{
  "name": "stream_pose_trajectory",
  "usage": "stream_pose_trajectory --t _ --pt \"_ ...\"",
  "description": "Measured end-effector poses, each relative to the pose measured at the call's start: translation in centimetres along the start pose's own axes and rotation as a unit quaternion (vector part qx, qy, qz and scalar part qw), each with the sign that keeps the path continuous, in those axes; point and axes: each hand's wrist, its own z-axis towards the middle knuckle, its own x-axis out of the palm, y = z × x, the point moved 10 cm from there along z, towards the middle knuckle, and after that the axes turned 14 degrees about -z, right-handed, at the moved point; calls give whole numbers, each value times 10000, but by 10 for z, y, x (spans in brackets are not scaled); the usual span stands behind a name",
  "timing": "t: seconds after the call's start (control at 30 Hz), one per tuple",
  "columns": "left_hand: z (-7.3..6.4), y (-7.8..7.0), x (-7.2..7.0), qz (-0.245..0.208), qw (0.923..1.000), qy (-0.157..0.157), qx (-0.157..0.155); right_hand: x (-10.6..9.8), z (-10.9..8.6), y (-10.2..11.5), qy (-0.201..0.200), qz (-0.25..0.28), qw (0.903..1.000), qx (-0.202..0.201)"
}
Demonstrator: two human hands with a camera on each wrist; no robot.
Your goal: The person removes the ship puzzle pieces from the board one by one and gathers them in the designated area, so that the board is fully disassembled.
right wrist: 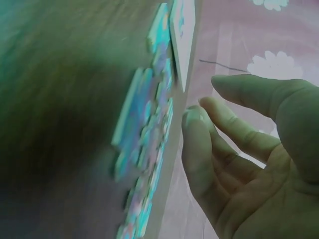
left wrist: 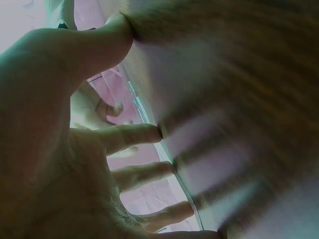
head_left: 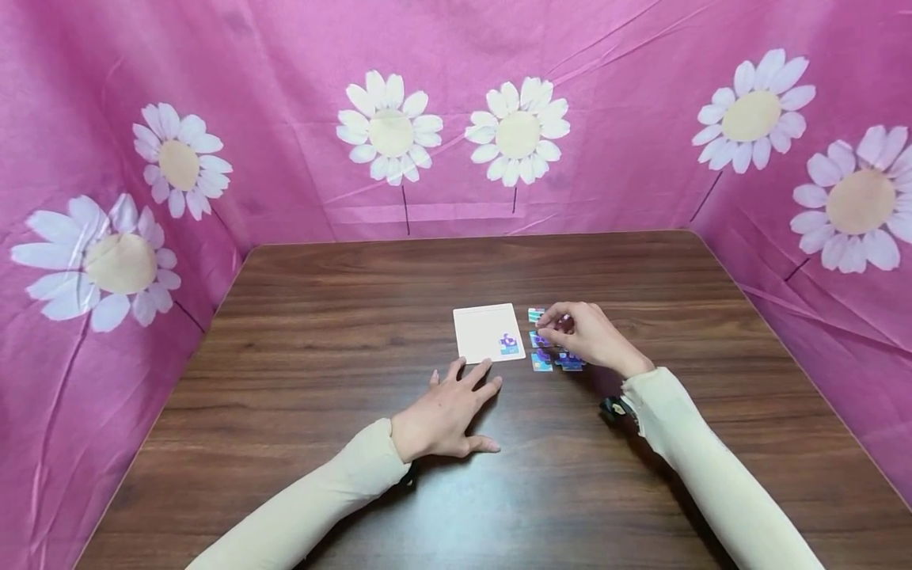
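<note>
A white square puzzle board lies flat on the table, with joined purple and blue jigsaw pieces in its lower right corner. My left hand rests palm down with fingers spread, fingertips at the board's near edge. Above the loose jigsaw pieces to the board's right hovers my right hand, which hides some of them. In the right wrist view, the thumb and fingers of the right hand are bent loosely and apart, with nothing seen between them. Loose jigsaw pieces lie beside that hand.
The brown wooden table spreads out around the board. Pink cloth printed with white daisies hangs behind it and along both sides. A dark band shows at the right wrist.
</note>
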Motion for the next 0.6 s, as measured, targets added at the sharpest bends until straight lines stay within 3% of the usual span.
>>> stream_pose_trajectory --t 0.6 --pt "3 1 -1 14 10000 62 -9 23 27 33 320 145 9991 -238"
